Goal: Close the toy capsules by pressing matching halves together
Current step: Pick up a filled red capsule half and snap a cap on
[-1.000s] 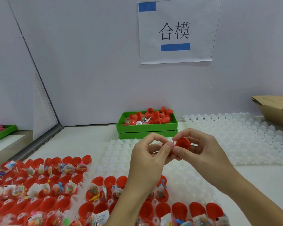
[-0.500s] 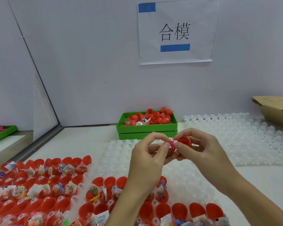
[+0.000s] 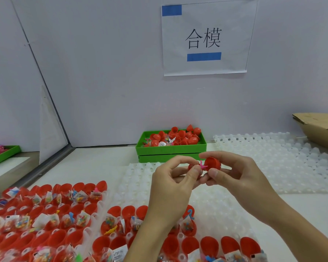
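Observation:
My right hand [image 3: 233, 173] pinches a red capsule half [image 3: 213, 163] above the white trays. My left hand [image 3: 173, 181] grips the other red half [image 3: 191, 166], mostly hidden behind its fingers. A small pink toy [image 3: 202, 165] sticks out of the gap between the two halves, which are held close together but apart. Below my hands, open red capsule halves [image 3: 209, 244] with toy packets stand in a white cell tray [image 3: 136, 173].
A green tray [image 3: 170, 150] with loose red halves stands at the back by the wall. Another white cell tray [image 3: 284, 157] lies at the right, a cardboard box [image 3: 320, 127] behind it. More filled red halves [image 3: 45, 210] cover the left. A second green tray [image 3: 2, 156] sits far left.
The two halves have come slightly apart and the pink toy now shows between them. My right hand has tilted the red half a little to the right.

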`<action>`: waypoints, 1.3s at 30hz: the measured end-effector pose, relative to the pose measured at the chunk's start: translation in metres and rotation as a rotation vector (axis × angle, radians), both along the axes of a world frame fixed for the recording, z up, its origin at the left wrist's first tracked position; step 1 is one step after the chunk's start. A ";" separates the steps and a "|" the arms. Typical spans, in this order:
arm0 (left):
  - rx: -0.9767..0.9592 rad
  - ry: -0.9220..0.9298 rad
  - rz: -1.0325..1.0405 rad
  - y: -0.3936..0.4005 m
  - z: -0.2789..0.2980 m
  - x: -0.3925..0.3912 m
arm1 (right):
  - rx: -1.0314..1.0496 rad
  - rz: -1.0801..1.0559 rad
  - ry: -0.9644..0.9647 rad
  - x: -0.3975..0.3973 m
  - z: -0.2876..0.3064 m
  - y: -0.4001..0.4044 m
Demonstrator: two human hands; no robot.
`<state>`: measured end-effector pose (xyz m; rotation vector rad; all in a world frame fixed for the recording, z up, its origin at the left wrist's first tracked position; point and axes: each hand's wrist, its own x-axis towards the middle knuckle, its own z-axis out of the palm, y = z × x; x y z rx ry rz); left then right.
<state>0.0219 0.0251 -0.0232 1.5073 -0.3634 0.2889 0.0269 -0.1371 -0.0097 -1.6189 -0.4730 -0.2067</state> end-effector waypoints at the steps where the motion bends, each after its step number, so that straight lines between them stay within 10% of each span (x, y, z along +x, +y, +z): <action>1: 0.027 -0.007 -0.013 0.002 0.001 -0.001 | 0.000 -0.006 -0.004 0.000 0.001 -0.001; 39: 0.219 -0.181 0.175 -0.004 -0.007 0.001 | -0.062 -0.122 -0.160 0.005 -0.006 0.000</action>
